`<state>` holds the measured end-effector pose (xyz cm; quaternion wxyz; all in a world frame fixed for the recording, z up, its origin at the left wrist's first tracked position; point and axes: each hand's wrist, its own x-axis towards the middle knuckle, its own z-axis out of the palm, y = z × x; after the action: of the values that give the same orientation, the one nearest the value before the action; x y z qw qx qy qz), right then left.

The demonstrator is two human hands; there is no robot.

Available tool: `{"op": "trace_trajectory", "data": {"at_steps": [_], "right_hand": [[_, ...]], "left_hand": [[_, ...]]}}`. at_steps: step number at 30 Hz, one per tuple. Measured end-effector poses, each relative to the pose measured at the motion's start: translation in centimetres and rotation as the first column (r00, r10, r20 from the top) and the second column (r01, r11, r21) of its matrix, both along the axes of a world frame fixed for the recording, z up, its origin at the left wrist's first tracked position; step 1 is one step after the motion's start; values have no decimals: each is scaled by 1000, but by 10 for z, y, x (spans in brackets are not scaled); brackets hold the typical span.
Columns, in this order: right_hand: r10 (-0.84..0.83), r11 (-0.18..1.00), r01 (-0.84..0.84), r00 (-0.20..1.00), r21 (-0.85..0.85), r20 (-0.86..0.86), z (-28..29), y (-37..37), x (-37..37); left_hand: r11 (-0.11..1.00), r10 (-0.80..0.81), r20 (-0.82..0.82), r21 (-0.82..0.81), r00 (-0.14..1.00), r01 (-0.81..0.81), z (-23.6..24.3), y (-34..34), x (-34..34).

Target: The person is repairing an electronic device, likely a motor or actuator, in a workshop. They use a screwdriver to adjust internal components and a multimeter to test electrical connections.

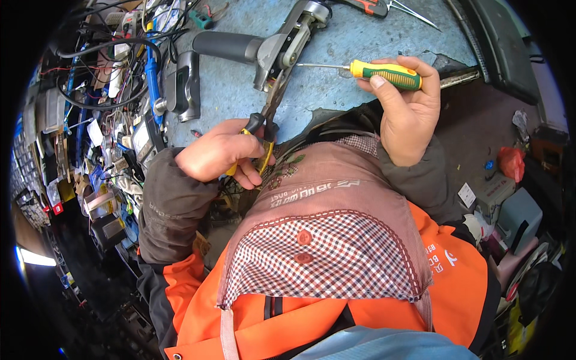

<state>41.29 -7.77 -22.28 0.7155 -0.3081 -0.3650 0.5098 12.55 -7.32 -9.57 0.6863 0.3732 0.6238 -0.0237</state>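
A handheld appliance (267,54) with a dark rounded handle and a grey body lies on the blue worktop, its inner parts partly exposed. My left hand (219,153) is closed round the yellow-and-black handles of a pair of pliers (264,123). The long dark jaws reach up to the appliance's lower end; whether they grip a part there I cannot tell. In my right hand (408,117), fingers and thumb hold a screwdriver (387,74) with a yellow-and-green handle. Its thin shaft points left, with the tip at or close to the appliance's metal edge.
Left of the appliance sits a loose grey housing piece (187,87). Cables, a blue pen-like tool (151,75) and many small parts crowd the left side. Red-handled tweezers or pliers (375,7) lie at the far edge. A dark case (501,48) stands far right.
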Motion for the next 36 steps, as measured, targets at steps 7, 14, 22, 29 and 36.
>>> {"op": "trace_trajectory", "data": {"at_steps": [7,14,22,29,36], "right_hand": [[14,1000,-14,1000,-14,-11,-3,-1,-13],[9,1000,-9,1000,-12,6,-5,-1,-13],[-23,999,22,1000,-26,-16,-2,-3,-17],[-20,999,20,1000,-30,-12,-6,-5,-20],[60,984,-40,992,-174,108,-2,-13,-20]], "left_hand": [[1000,3,3,19,1000,-3,-1,-3,-3],[1000,17,10,19,1000,-17,1,-3,-5],[1000,6,-5,17,1000,-6,4,-1,-4],[1000,31,-26,5,999,-31,1,-6,-9],[998,67,-18,-6,998,-67,-4,-4,-18]]}}
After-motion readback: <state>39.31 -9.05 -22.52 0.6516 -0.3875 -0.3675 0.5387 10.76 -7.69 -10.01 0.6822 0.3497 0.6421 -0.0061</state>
